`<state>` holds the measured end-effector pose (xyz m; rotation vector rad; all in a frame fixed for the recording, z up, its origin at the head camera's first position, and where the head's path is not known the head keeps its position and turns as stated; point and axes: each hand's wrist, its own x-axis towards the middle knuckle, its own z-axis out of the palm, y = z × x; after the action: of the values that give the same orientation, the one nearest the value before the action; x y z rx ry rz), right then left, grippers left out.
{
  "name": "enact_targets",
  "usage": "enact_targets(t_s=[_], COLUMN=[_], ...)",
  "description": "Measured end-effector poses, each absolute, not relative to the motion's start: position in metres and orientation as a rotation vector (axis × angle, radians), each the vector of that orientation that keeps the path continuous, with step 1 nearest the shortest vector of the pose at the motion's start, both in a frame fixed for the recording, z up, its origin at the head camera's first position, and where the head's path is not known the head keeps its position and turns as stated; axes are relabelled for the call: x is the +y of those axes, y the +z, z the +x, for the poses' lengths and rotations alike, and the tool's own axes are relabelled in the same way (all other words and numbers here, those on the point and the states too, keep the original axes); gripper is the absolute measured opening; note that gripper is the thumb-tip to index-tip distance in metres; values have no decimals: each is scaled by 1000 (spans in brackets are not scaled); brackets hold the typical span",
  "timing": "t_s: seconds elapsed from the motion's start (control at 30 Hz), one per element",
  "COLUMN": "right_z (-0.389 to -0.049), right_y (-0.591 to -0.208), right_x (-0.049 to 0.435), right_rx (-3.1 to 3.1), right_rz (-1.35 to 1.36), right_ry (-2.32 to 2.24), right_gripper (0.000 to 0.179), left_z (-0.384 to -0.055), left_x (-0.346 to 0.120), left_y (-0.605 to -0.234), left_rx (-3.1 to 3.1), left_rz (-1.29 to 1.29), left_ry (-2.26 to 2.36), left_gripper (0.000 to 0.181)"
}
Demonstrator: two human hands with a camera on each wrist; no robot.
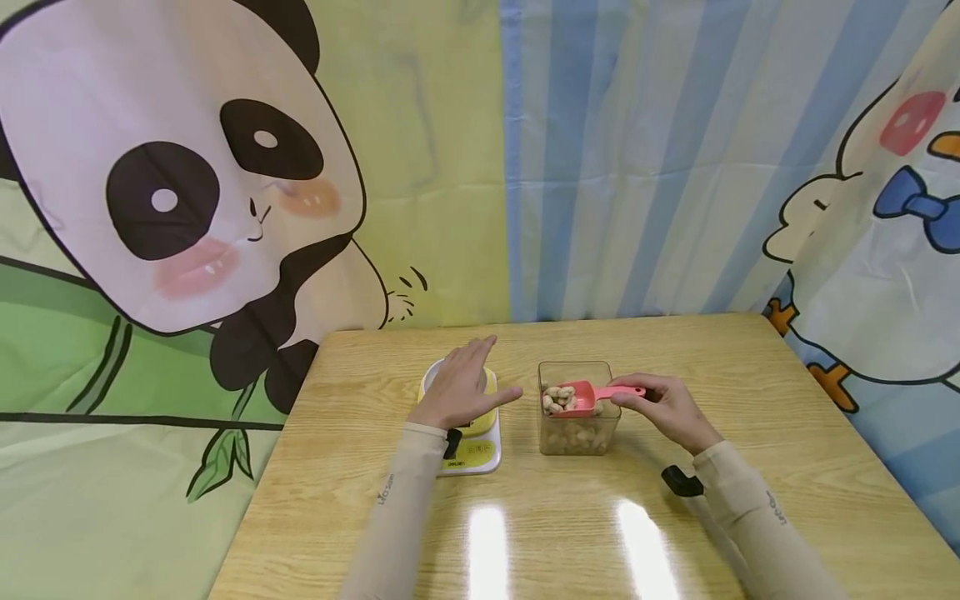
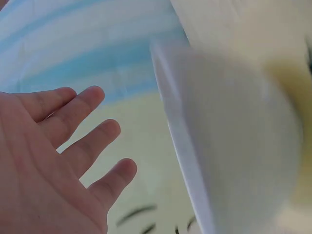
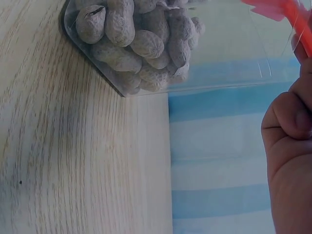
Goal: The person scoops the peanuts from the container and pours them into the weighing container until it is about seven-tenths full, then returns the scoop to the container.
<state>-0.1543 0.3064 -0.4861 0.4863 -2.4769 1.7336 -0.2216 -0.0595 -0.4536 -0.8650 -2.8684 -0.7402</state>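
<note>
My right hand [image 1: 672,410] pinches the handle of a pink scoop [image 1: 583,398]. Several unshelled peanuts [image 1: 558,401] lie in the scoop, which is level with the upper part of a clear square container [image 1: 573,419]. More peanuts [image 3: 147,44] fill the container's lower part. Above a yellow and white kitchen scale [image 1: 486,460], my left hand [image 1: 459,390] hovers with fingers straight and thumb spread, holding nothing. Mostly hidden behind that hand in the head view, a white bowl [image 2: 229,141] shows large and blurred in the left wrist view.
The wooden table [image 1: 555,533] carries the scale left of the container. Behind it hangs a printed curtain [image 1: 442,167] with a panda at left, stripes in the middle and a white bird at right. Each wrist wears a small black device [image 1: 681,482].
</note>
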Motion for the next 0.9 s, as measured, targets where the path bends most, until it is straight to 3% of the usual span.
enact_targets(t_s=[0.3, 0.9], right_z=[-154, -154], right_y=[-488, -495], right_x=[307, 315], right_rx=[-2451, -2399], right_rz=[498, 425], right_ry=[1766, 1755], right_gripper=[23, 24], left_z=[-232, -228], left_x=[-110, -125], left_y=[-469, -492], left_rx=[-2955, -2997], left_rz=[-621, -510], left_ry=[-687, -728], left_gripper=[128, 134])
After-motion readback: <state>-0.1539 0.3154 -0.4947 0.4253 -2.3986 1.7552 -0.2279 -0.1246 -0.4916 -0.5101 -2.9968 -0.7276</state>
